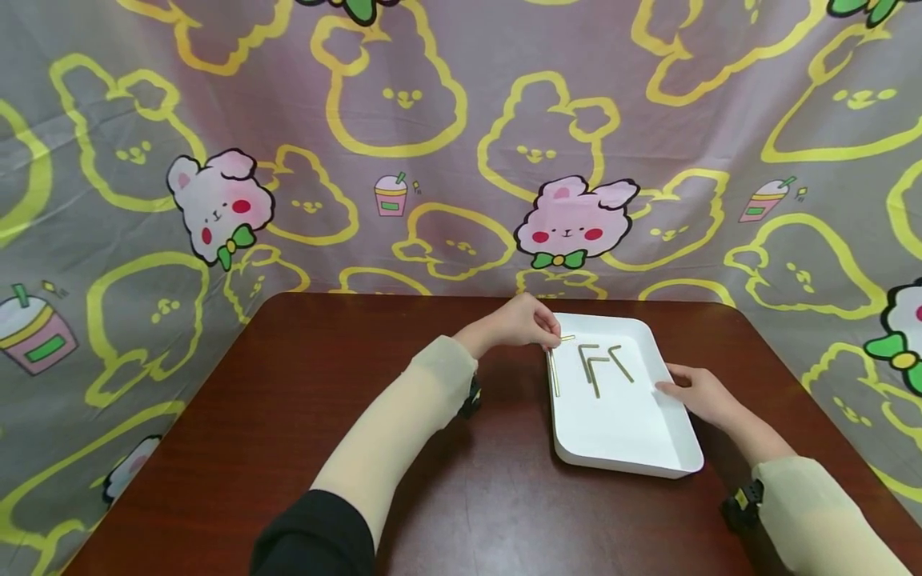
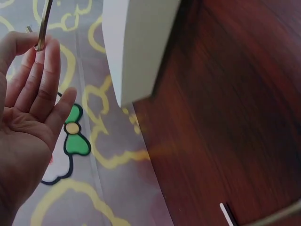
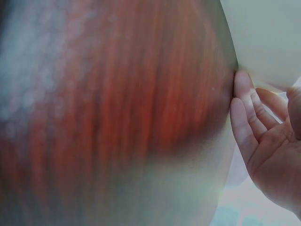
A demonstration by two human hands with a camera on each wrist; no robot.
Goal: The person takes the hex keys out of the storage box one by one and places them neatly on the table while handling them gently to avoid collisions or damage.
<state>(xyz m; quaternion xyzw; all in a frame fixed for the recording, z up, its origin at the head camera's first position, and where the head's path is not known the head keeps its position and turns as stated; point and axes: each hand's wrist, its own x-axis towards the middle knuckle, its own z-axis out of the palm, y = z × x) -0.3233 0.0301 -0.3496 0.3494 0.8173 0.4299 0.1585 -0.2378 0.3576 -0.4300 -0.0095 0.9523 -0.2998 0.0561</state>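
Note:
My left hand (image 1: 524, 322) pinches a brass-coloured L-shaped hex key (image 2: 44, 23) between thumb and fingers at its bend. The key hangs at the far left rim of a white tray (image 1: 619, 428), its long arm pointing toward me. Inside the tray lie three more hex keys: a left one (image 1: 584, 362), a middle one (image 1: 594, 380) and a right one (image 1: 623, 365). At the tray's right wall my right hand (image 1: 700, 392) grips the rim, thumb inside and fingers against the outer side, as the right wrist view (image 3: 275, 146) also shows.
The tray stands on a dark reddish-brown table (image 1: 310, 384), right of its middle. Behind and beside the table hangs a grey curtain (image 1: 446, 176) with yellow outlines and cartoon animals. Dark wrist devices sit below both hands.

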